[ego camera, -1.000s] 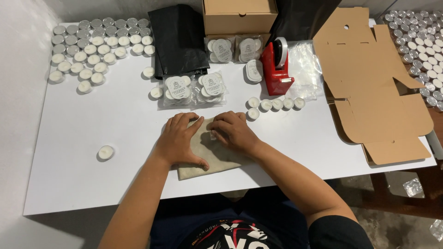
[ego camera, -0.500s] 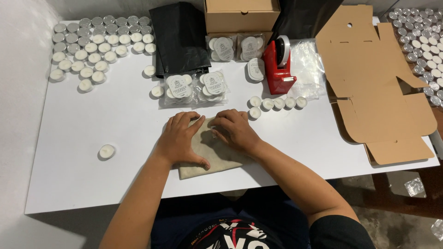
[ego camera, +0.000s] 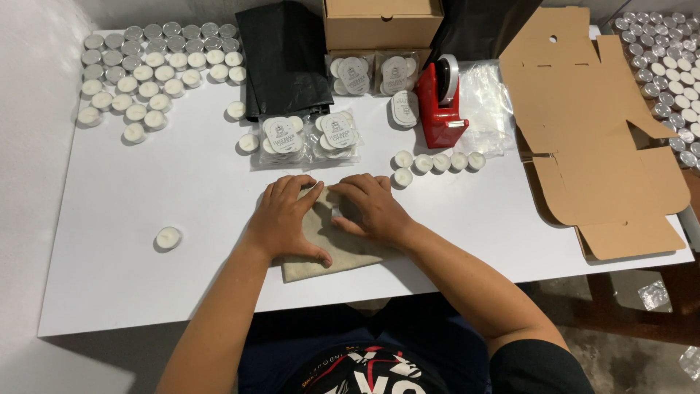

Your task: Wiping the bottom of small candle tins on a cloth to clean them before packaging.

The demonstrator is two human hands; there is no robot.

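Both hands press flat on a beige cloth pouch (ego camera: pixel 321 252) near the front edge of the white table (ego camera: pixel 146 292): the left hand (ego camera: pixel 284 219) lies palm down with fingers spread over the pouch's left part, and the right hand (ego camera: pixel 372 208) rests on its upper right part, fingers curled slightly inward, neither hand closed around anything that can be seen. Most of the pouch is hidden beneath them, so its outline is only partly clear; its long axis seems to run left to right, tilted a little, with the lower left corner pointing toward the person. A single white tealight (ego camera: pixel 168 237) sits well apart to the left. Just beyond the right hand, a short row of tealights (ego camera: pixel 437 162) lies on the table. Past the hands are two clear packets of tealights (ego camera: pixel 310 138) side by side, and to their right a red tape dispenser (ego camera: pixel 441 109). A flat unfolded cardboard box (ego camera: pixel 598 124) covers the table's right side. Farther back lie a black bag (ego camera: pixel 284 58), a closed cardboard box (ego camera: pixel 383 22), and at far left a large group of loose tealights (ego camera: pixel 153 69).
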